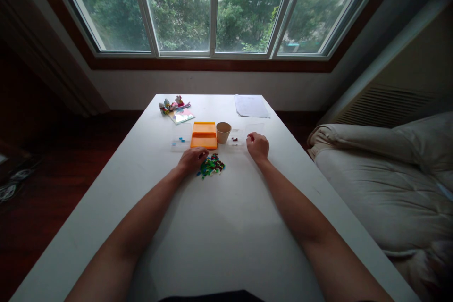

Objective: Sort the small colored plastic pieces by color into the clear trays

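Note:
A heap of small green, blue and dark red building bricks (211, 166) lies on the white table. My left hand (193, 159) rests at the heap's left edge, its fingers bent together; whether a brick is between them is too small to see. Farther right, my right hand (258, 146) is curled closed beside a clear box (241, 138) with a few dark red bricks (235, 139) in it. Anything inside its fingers is hidden. On the left, another clear box (175, 146) holds several blue bricks (181, 139).
An orange open case (204, 141) and a brown paper cup (223, 132) stand between the clear boxes. Small figures (173, 105) and a coloured card (181, 115) lie far left, paper sheets (251, 105) far right. A sofa (382, 184) stands right of the table (212, 236).

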The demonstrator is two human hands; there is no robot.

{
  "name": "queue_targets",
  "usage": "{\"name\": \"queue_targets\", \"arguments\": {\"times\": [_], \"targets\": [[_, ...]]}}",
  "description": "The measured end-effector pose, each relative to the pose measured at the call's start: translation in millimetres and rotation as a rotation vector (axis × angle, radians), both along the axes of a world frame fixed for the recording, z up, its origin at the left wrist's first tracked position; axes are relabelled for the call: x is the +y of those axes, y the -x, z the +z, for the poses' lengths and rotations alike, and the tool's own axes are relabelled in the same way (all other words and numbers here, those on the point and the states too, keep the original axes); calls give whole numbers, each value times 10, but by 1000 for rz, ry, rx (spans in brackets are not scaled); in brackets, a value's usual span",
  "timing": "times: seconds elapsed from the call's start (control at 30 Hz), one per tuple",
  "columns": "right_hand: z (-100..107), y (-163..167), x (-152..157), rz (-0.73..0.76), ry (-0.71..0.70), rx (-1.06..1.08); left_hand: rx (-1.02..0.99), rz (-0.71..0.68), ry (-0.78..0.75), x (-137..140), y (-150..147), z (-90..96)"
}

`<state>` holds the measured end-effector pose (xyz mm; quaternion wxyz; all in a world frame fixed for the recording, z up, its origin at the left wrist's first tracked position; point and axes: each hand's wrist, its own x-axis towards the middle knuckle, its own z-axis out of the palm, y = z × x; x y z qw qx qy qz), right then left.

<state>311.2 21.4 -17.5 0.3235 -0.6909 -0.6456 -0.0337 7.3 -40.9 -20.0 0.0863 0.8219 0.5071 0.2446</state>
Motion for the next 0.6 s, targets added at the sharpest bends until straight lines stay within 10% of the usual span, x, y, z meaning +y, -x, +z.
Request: {"name": "queue_targets", "arguments": {"times": [0.6], "targets": [[-7,126,-127,-52,121,-57,-21,9,5,-10,37,17]]}}
